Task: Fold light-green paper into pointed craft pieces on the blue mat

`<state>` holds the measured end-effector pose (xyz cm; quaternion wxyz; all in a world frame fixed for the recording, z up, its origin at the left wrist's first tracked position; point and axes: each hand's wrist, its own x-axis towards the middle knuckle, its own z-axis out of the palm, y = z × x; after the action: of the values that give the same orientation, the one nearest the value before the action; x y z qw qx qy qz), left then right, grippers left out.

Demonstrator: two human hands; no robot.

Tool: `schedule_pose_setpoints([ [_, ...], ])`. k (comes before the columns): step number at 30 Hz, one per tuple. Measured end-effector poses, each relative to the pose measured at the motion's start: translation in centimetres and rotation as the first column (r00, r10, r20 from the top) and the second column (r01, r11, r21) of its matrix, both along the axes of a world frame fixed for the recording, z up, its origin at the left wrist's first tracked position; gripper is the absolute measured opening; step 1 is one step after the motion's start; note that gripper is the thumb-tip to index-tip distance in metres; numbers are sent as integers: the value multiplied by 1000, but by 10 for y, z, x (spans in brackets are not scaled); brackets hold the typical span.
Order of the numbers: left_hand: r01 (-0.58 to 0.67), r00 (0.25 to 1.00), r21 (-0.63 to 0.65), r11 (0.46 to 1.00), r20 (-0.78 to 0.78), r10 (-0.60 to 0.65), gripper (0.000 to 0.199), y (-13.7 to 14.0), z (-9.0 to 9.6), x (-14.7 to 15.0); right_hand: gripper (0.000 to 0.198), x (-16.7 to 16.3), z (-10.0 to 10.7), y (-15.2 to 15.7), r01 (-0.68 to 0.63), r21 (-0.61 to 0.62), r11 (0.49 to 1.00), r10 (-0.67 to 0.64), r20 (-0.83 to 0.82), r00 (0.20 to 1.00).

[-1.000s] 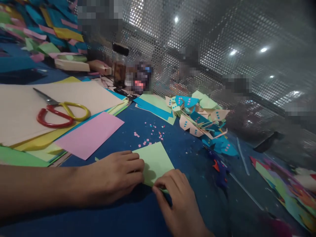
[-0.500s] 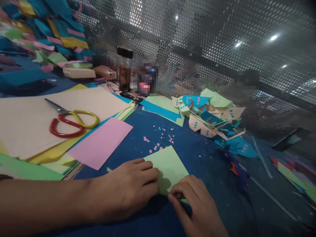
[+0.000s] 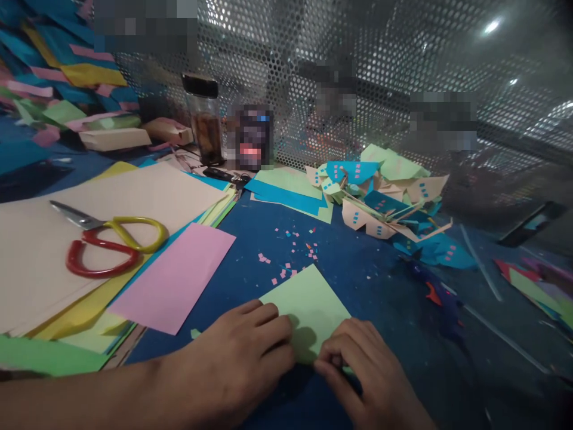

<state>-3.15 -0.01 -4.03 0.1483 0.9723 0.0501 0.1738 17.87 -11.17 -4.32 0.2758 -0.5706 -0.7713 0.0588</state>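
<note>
A light green sheet of paper [image 3: 316, 301] lies on the blue table, one corner pointing away from me. My left hand [image 3: 253, 352] rests on its left side with fingers curled down against it, hiding that edge. At the near right edge, my right hand [image 3: 364, 370] pinches the paper between thumb and fingers; a bit of green shows below the fingers. Left of my hands lies a pink sheet of paper [image 3: 176, 278]. Scissors [image 3: 107, 239] with one red and one yellow handle sit on a stack of coloured paper [image 3: 165, 185].
Tiny paper squares [image 3: 290, 254] are scattered beyond the green sheet. Folded paper pieces [image 3: 385, 197] are heaped at the back right, near a purple glue gun [image 3: 441, 295] and clear glue sticks [image 3: 481, 263]. A dark-lidded jar [image 3: 206, 125] stands before a perforated metal screen [image 3: 290, 36].
The view has shifted slightly, so the scissors and paper stack appear farther left and lower. Both hands stay at the green paper, with the right hand still pinching its edge.
</note>
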Motion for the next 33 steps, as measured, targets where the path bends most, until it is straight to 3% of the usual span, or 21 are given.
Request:
schedule_pose_setpoints([
  [5, -14, 1000, -11, 1000, 21, 14, 13, 1, -5, -1, 28, -4, 2, 1, 25, -53, 998, -27, -37, 999],
  [13, -82, 996, -20, 996, 41, 83, 15, 2, 5, -3, 28, -2, 0, -3, 32, -93, 995, -42, -106, 994],
  [21, -57, 997, -30, 998, 59, 58, 17, 5, 4, 4, 32, -1, 2, -5, 65, -54, 996, -68, -52, 996],
  [33, -46, 996, -50, 998, 74, 50, 13, 6, -5, 2, 29, -4, 8, -4, 56, -139, 989, -60, -23, 998],
])
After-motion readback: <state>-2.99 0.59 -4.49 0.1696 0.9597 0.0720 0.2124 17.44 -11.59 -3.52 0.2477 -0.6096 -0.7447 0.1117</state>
